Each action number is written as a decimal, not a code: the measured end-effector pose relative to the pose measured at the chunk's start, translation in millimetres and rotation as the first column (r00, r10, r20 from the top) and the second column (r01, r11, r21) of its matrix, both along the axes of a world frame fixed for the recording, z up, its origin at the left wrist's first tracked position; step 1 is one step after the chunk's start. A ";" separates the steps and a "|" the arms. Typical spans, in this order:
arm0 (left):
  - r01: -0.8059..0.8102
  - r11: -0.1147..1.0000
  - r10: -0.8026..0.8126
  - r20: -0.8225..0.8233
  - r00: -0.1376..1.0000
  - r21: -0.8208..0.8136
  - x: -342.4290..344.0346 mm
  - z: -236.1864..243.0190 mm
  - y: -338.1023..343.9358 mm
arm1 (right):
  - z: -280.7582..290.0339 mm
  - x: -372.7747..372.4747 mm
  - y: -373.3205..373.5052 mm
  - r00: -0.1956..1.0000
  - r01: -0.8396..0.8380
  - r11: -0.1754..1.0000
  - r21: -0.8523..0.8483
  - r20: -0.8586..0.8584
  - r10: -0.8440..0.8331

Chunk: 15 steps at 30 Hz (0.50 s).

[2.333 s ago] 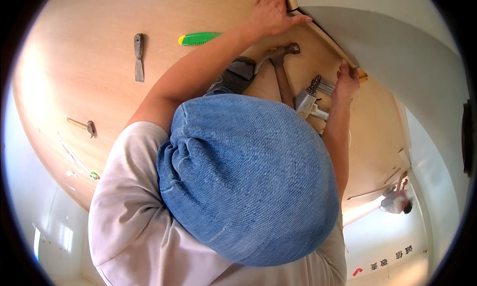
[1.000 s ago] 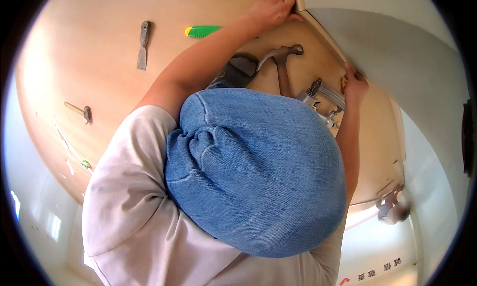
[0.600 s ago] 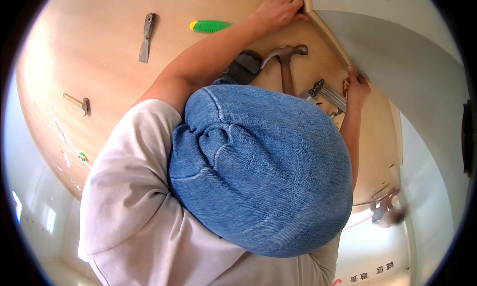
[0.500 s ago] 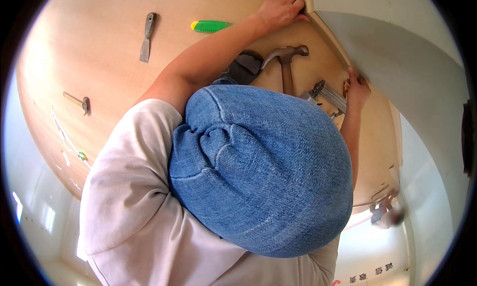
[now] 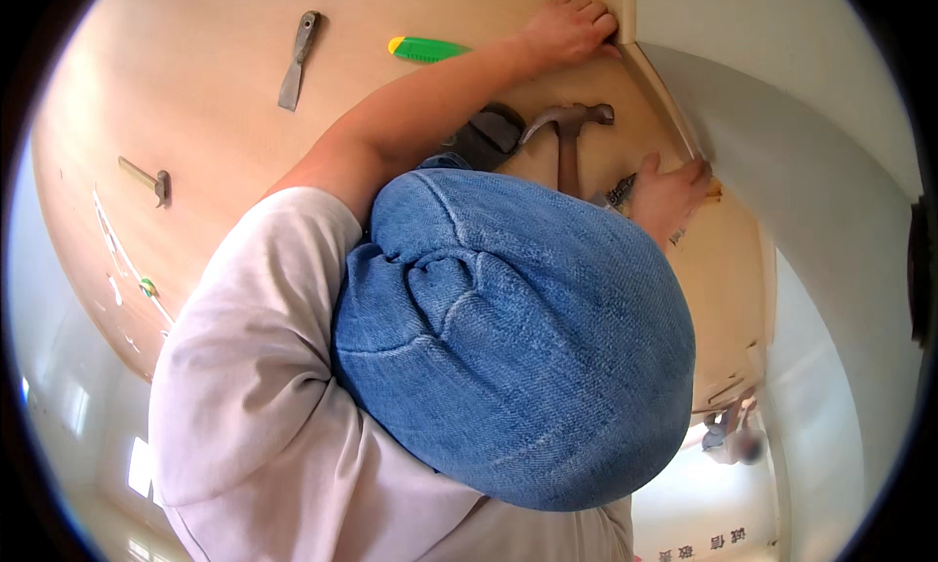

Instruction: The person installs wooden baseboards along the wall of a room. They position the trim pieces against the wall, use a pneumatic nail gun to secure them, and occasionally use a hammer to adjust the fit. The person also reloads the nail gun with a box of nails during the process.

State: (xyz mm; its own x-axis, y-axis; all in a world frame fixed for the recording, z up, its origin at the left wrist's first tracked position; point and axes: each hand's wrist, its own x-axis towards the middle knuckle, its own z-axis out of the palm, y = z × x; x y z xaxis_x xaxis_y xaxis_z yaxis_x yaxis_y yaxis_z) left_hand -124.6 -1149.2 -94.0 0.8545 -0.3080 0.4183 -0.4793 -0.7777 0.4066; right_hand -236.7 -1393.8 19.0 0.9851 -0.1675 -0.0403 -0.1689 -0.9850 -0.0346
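My left hand (image 5: 572, 32) rests on the wooden surface, its bent fingers pressed against a wooden trim strip (image 5: 660, 88) at the corner. Farther down the strip is my right hand (image 5: 669, 198), fingers apart, fingertips close to the strip's lower end. Beneath that hand lies a nail gun (image 5: 619, 190), mostly covered, only its dark nose showing. A claw hammer (image 5: 570, 137) lies between my two arms, the lower handle hidden by my denim-covered knee (image 5: 528, 337). Beyond my left forearm is a green utility knife (image 5: 427, 49) with a yellow end.
A putty knife (image 5: 300, 62) and a small hammer (image 5: 149, 182) lie to the left on the wooden surface (image 5: 215, 103). My dark shoe (image 5: 491, 132) is beside the claw hammer. A grey-white wall (image 5: 782, 103) curves along the right. Another person (image 5: 731, 440) is at lower right.
My right hand has come off the strip's edge and moved left over the nail gun, its fingers spreading. My left hand stays at the corner. The view has shifted slightly.
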 end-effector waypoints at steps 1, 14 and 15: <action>0.019 1.000 -0.019 0.029 0.999 -0.023 -1.6 1.0 -1.5 | 8.0 -4.0 13.5 0.989 -0.135 0.991 0.008 0.059 0.134; 0.051 0.995 -0.056 -0.062 0.996 -0.083 -1.8 -5.0 11.9 | -65.8 47.0 45.7 0.833 -0.476 0.874 -0.097 0.269 0.483; 0.050 0.996 -0.056 -0.093 0.994 -0.073 -2.1 -5.6 12.8 | -65.5 47.9 43.7 0.821 -0.491 0.864 -0.110 0.273 0.502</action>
